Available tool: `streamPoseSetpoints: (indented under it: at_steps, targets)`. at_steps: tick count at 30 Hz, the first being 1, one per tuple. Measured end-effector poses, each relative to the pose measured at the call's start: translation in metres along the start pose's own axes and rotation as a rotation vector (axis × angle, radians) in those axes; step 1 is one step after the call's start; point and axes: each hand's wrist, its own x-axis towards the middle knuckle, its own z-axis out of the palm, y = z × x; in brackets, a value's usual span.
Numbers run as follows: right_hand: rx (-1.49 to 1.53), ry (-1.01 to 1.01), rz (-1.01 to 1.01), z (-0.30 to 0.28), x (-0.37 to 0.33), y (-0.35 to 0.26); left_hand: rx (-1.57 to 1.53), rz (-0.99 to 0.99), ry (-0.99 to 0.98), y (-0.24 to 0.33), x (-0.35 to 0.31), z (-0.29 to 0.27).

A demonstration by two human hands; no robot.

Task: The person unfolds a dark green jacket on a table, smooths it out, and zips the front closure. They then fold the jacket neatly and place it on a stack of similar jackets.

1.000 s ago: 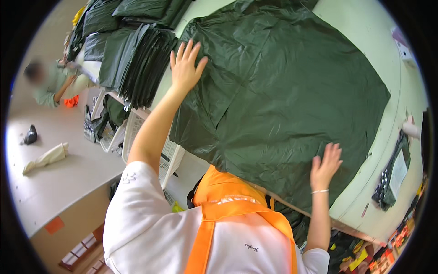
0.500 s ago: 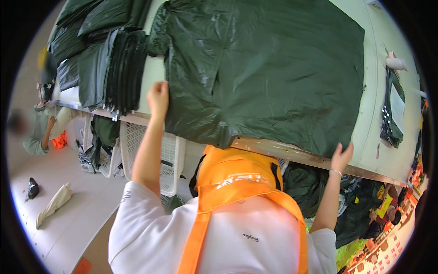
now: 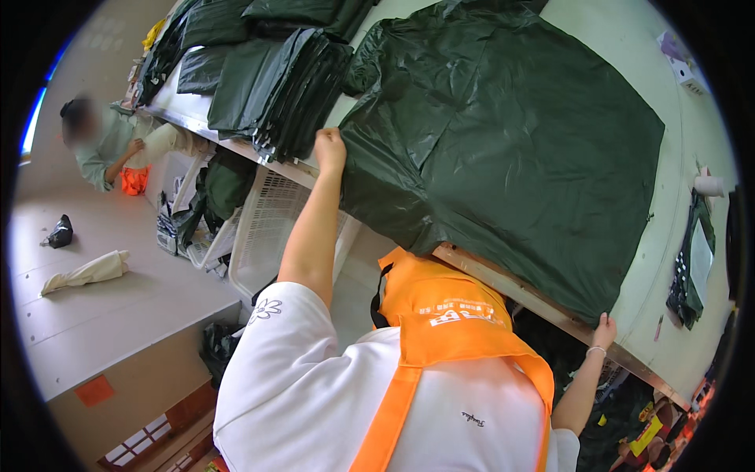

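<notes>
A large dark green, shiny garment (image 3: 535, 157) lies spread over the pale worktable (image 3: 586, 39), its near edge hanging slightly past the table's front. My left hand (image 3: 330, 149) is closed in a pinch on the garment's left edge, close to a stack of folded dark green garments (image 3: 287, 98). At the garment's near right corner, my right hand (image 3: 604, 330) pinches the hem between thumb and fingers. Both arms are stretched wide apart. An orange apron (image 3: 448, 299) covers my front, against the table edge.
White plastic baskets (image 3: 271, 224) stand under the table's left side, one with dark cloth in it. A folded dark piece with a white sheet (image 3: 700, 259) and a white roll (image 3: 708, 185) lie at the right. Another person (image 3: 118, 141) sits at the far left.
The view has turned and shifted, so the table now slants down to the right. Both hands keep to the garment's edges, and the garment lies nearly as before.
</notes>
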Motion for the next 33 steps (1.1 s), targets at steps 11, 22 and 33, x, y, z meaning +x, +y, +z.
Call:
streamPoseSetpoints:
  at_steps: [11, 22, 33]
  targets:
    - [-0.478, -0.272, -0.587, -0.024, -0.123, -0.104, -0.493, -0.400, -0.292, -0.108, -0.134, -0.060]
    - [-0.240, -0.097, -0.837, -0.067, -0.108, -0.060, -0.219, -0.470, -0.491, -0.030, -0.106, -0.157]
    - [0.375, -0.039, -0.169, -0.096, 0.194, -0.144, -0.768, -0.142, -0.489, 0.204, 0.061, -0.015]
